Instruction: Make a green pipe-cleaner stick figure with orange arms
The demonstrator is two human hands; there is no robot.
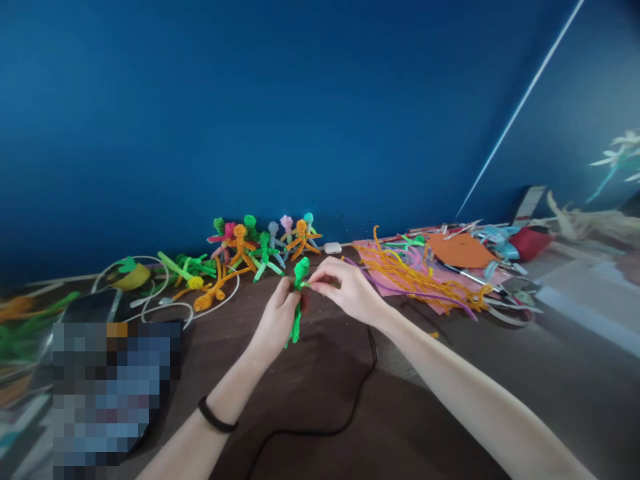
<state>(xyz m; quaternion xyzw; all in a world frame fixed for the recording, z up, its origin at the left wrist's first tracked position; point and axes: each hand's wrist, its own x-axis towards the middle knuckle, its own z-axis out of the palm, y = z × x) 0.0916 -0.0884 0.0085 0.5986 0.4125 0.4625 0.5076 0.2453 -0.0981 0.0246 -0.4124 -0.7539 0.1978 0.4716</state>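
Observation:
A green pipe cleaner figure (301, 269) is held upright above the dark table, its round head on top and its lower part hanging down. My left hand (277, 315) is closed round its middle. From the right, my right hand (345, 290) pinches a short arm-like end of the same figure between thumb and fingertips. Behind them, against the blue wall, stands a group of similar figures, among them an orange one (241, 247) and a green one (265, 253).
Orange pipe cleaners (425, 270) lie on pink sheets at right, beside an orange paper piece (463, 251) and scissors. A black cable (345, 427) crosses the table in front. At left are a white cable (187, 308), a yellow-orange figure (213, 293) and a blurred-out screen (120, 393).

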